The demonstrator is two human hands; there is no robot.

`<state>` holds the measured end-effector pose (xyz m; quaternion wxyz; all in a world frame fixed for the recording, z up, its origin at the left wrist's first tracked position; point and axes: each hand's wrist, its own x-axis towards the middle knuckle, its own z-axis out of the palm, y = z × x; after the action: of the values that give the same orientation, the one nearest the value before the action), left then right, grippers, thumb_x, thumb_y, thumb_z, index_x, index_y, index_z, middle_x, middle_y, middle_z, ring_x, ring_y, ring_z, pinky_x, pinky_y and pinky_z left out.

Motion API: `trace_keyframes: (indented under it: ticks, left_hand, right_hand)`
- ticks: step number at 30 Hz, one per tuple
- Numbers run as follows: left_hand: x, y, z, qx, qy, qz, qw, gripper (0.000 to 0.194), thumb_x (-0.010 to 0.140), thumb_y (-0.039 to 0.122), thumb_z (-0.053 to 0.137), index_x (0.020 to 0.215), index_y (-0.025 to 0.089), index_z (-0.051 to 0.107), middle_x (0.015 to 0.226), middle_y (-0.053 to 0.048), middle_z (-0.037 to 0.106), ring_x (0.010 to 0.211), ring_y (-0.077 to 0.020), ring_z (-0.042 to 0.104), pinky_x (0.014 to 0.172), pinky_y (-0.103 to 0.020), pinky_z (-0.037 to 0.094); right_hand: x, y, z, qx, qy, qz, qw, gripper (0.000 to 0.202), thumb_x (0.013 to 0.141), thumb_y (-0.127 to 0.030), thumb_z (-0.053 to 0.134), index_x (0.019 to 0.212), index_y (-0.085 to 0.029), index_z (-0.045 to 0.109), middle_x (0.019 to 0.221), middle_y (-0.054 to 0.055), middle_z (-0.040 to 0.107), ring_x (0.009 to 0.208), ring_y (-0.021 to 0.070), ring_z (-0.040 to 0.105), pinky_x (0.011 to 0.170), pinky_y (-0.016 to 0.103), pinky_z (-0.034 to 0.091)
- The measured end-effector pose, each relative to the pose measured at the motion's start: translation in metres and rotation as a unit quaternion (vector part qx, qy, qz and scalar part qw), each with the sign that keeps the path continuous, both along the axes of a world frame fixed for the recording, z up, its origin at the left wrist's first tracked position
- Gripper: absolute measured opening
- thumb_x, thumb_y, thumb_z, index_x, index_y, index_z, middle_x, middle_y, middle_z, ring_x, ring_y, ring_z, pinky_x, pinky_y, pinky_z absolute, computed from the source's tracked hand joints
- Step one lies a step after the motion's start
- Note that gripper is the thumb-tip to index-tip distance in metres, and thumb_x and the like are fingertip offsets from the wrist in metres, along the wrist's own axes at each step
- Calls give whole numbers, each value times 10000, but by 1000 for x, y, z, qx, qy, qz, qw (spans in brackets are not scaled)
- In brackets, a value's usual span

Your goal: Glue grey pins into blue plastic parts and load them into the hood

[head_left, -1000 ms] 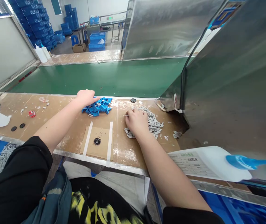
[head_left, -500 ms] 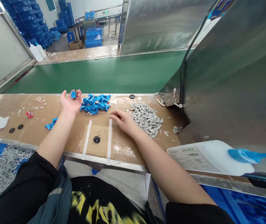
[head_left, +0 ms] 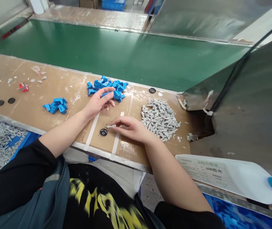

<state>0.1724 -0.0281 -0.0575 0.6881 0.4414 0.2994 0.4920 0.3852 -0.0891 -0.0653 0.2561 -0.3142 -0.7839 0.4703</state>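
Observation:
My left hand (head_left: 101, 103) is curled in front of a pile of blue plastic pieces (head_left: 97, 85). Blue shows between its thumb and forefinger, seemingly a blue plastic piece (head_left: 105, 94), though the pile behind makes its edges hard to separate. My right hand (head_left: 132, 128) pinches a small grey plastic piece (head_left: 111, 126) between thumb and forefinger. The tip of that piece is close to a round black cap (head_left: 103, 132) with something glossy in it, lying on a cardboard pad (head_left: 104, 143) between two white tape strips. To the right lies a heap of grey pieces (head_left: 161, 119).
A smaller blue cluster (head_left: 56, 105) lies left of my forearm, beyond it a red item (head_left: 23, 87) and black discs (head_left: 5, 101). Behind the bench runs a green belt (head_left: 97, 51). A white bottle (head_left: 231, 175) lies at right below a metal panel (head_left: 250, 121).
My left hand has turned from palm-up and moved right, in front of the blue pile. My right hand has come left to the black cap with a grey piece. The view has tilted down.

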Motion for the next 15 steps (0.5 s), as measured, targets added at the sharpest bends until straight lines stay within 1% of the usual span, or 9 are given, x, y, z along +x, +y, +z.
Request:
trace_keyframes:
  ticks: [1, 3, 5, 6, 8, 9, 11, 15]
  left_hand:
    - [1, -1, 0, -1, 31, -13, 999, 440, 892, 543, 814, 1082, 180, 655, 813, -2, 598, 633, -125, 658, 451, -196, 383]
    - [3, -5, 2, -5, 85, -30, 996, 534, 959, 700, 647, 888, 172, 620, 651, 13, 517, 498, -118, 582, 410, -210, 320]
    - [5, -9, 5, 1, 107, -18, 994, 617, 990, 749, 541, 736, 188, 525, 536, 44, 363, 394, -86, 433, 392, -216, 257]
    - [6, -10, 5, 5, 104, -3, 995, 629, 1000, 749, 518, 700, 197, 483, 521, 54, 302, 374, -73, 356, 390, -219, 232]
    - [6, -10, 4, 6, 81, 18, 997, 629, 1024, 735, 461, 683, 206, 440, 536, 56, 256, 379, -62, 265, 393, -225, 201]
    - [6, -9, 3, 2, 67, 22, 998, 620, 1040, 719, 421, 689, 208, 432, 550, 51, 257, 388, -64, 255, 398, -226, 197]
    - [6, -6, 1, -9, 55, 25, 998, 574, 1068, 669, 369, 734, 208, 442, 586, 41, 287, 404, -70, 291, 411, -223, 210]
    - [7, -2, -5, -24, 95, 57, 994, 374, 1086, 557, 462, 929, 218, 478, 713, 25, 416, 483, -80, 458, 463, -199, 287]
  right_hand:
    - [-1, -1, 0, 3, -9, 20, 1000, 256, 1012, -410, 662, 1142, -216, 766, 1118, 74, 803, 956, 184, 744, 875, 347, 606]
    - [-2, -3, -1, 15, -28, 53, 998, 252, 1031, -391, 641, 1171, -218, 759, 1123, 72, 806, 954, 180, 752, 875, 339, 609]
    - [-3, -4, -3, 31, -46, 77, 996, 254, 1051, -368, 614, 1208, -222, 750, 1156, 76, 805, 1000, 187, 761, 910, 346, 610]
    - [-3, -4, -4, 41, -52, 85, 994, 253, 1059, -359, 604, 1216, -224, 748, 1174, 78, 803, 1033, 193, 762, 939, 353, 608]
    - [-3, -4, -5, 60, -59, 100, 991, 246, 1068, -345, 592, 1213, -227, 750, 1196, 82, 798, 1089, 204, 757, 987, 367, 600]
    - [-3, -4, -5, 68, -61, 104, 990, 244, 1070, -342, 588, 1212, -227, 750, 1196, 84, 796, 1098, 208, 755, 994, 370, 599]
    - [-4, -5, -3, 81, -72, 112, 988, 247, 1077, -333, 574, 1216, -225, 746, 1184, 89, 791, 1099, 211, 750, 989, 375, 601]
    - [-5, -8, 2, 105, -88, 131, 982, 249, 1086, -305, 547, 1208, -217, 745, 1145, 95, 780, 1075, 210, 740, 965, 378, 599]
